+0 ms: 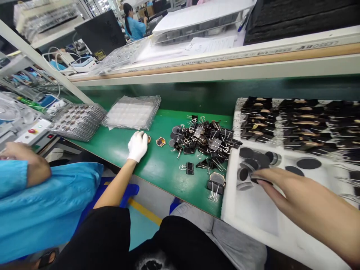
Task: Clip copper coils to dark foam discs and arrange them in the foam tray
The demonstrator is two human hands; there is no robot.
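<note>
Right hand (292,189), pinched on a black disc (262,180); clipped pieces (306,123) beyond it, done; left hand (137,146), grip unclear, beside a watch case (161,142), unclipped; clip pile (206,138) between hands.

Bright, diffuse light; green panel (194,95) under shelf (225,69) shaded, faintly reflective; edges stretched; distant person (136,28) soft.

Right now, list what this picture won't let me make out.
All in the head view:
Whether the gloved left hand grips the round piece: the hand covers it.
Full outline of the dark disc: hidden by the right hand.
Lowest clips in the pile: buried under others.
Where the co-worker's forearm leads: cut by the left edge.
</note>
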